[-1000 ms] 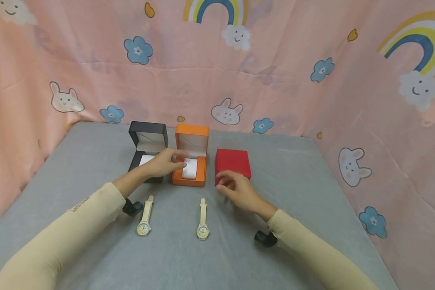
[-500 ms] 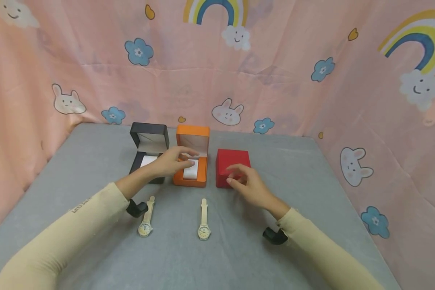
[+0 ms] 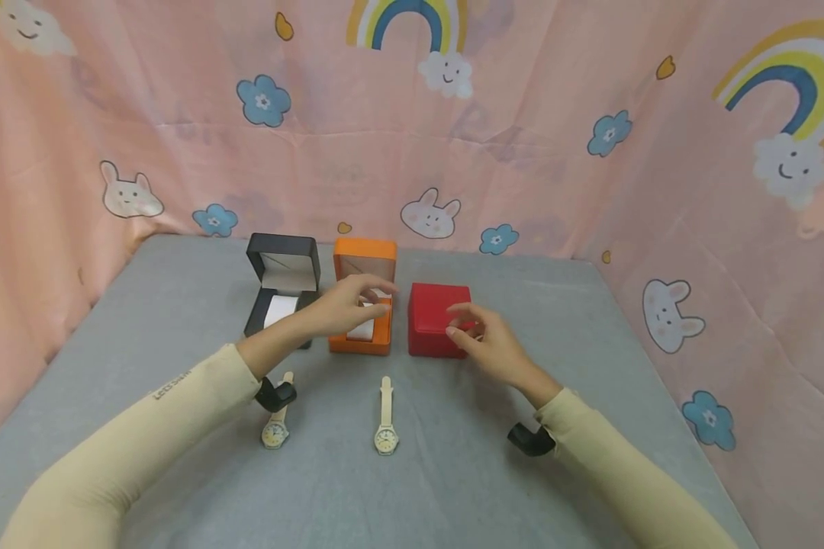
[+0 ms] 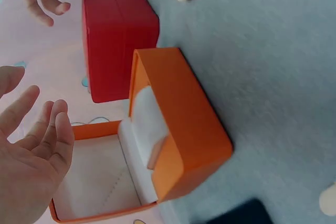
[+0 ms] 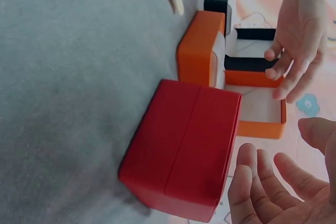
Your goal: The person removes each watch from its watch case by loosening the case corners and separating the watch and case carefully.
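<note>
My left hand hovers over the orange watch box, fingers loosely bent and holding nothing. That box stands with its lid raised and a white cushion inside. To its right is a red box, its lid down. My right hand is at the red box's right side, fingers relaxed with nothing between them; the right wrist view shows it apart from the red box. A black watch box stands at the left, lid raised, white cushion showing, partly hidden by the left hand.
Two cream watches lie nearer the front on the grey cloth: one watch in the middle and another watch to the left, its strap partly behind the left wrist camera. A pink patterned curtain closes off the back and right.
My left hand has slid right across the orange box toward the red one. The right hand has drawn right, from the red box's front to its right side. Boxes and watches stay put.
</note>
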Tool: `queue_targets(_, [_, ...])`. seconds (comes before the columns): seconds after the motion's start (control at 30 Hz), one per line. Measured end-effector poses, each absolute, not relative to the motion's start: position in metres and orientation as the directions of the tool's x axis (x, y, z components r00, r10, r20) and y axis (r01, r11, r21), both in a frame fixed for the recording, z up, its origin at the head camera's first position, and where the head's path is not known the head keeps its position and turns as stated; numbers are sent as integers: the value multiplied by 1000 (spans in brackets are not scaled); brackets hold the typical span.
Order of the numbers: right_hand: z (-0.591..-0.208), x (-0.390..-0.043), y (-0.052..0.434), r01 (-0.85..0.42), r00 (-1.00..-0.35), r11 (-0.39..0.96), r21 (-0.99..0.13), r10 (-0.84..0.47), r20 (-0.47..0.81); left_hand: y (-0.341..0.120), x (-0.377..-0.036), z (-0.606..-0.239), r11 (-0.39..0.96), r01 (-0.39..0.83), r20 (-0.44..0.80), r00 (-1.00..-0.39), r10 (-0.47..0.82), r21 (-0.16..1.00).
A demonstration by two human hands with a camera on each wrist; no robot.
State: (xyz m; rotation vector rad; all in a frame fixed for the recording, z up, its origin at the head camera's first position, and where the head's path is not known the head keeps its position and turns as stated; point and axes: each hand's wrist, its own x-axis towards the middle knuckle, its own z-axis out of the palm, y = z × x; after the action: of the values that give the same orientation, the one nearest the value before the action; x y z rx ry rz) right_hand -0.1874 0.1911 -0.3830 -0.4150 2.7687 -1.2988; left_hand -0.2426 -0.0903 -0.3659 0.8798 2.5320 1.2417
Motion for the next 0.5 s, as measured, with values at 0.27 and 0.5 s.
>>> queue_targets(0.27, [-380, -192, 195, -247, -960, 566, -786, -251, 121, -81, -241, -363, 458, 420, 98, -811, 576, 784])
queue_targets(0.5, [-379, -194, 199, -261, -960, 524, -811, -230, 161, -77, -240, -359, 421, 409, 114, -813, 571, 810])
